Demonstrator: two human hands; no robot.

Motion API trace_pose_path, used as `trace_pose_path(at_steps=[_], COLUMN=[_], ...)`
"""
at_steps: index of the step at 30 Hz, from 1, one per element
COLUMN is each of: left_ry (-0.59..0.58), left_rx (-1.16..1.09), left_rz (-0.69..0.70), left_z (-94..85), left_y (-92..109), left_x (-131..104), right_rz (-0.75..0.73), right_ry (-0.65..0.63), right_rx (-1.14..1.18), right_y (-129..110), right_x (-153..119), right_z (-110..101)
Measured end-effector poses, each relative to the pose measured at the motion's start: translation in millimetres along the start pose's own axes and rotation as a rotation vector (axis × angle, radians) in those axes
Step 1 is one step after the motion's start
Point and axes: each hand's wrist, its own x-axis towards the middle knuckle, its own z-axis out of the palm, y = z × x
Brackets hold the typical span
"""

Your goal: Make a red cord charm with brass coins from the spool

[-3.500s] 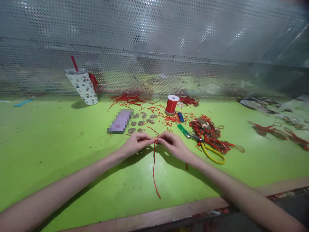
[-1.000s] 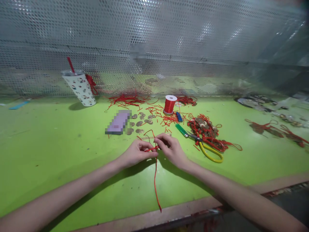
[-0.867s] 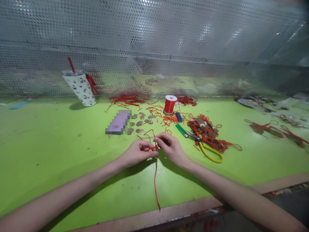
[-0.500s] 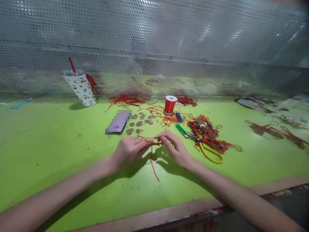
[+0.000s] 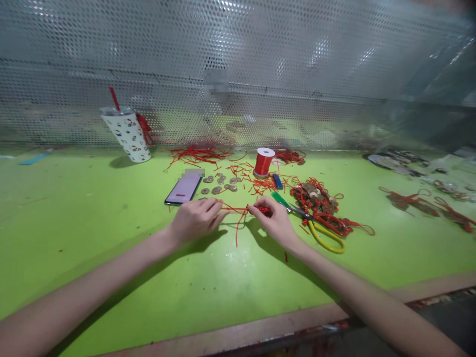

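Red cord (image 5: 238,210) runs taut between my two hands above the green table, with one loose end hanging down toward me. My left hand (image 5: 197,218) pinches the cord's left part between thumb and fingers. At its knotted right part, my right hand (image 5: 273,218) is closed on the same cord, and some red cord shows under its fingers. Just beyond my hands lie several round coins (image 5: 216,190) and a phone (image 5: 185,187). Scissors with yellow handles (image 5: 327,238) rest to the right of my right hand.
A spool of red cord (image 5: 264,162) stands behind the coins among red scraps. Coins tied with red cord (image 5: 314,196) are heaped at the right, near a blue lighter (image 5: 277,181). A patterned cup (image 5: 130,135) with a straw stands back left, before a perforated metal screen (image 5: 167,99).
My hands have moved apart, stretching the cord between them. The hanging end is now shorter and higher, and the view has shifted slightly.
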Motion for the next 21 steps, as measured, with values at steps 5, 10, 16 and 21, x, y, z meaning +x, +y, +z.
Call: trace_pose_path(at_steps=[5,10,16,21], left_ry=[0.078,0.208,-0.192,-0.365], left_rx=[0.089,-0.088,-0.907,-1.374], left_rz=[-0.2,-0.252,-0.433,-0.637], left_z=[-10.4,-27.1,-19.2,-0.8], left_y=[-14,-8,30,42], left_x=[6,12,11,8], right_rz=[-0.091,-0.131,-0.238,-0.146], right_ry=[0.116,0.124,-0.022,-0.104], right_rx=[-0.073,-0.051,0.002,0.07], right_y=[1,-1,-6,-8], right_x=[-1,-4,-14,-15], right_z=[0,2,6,9])
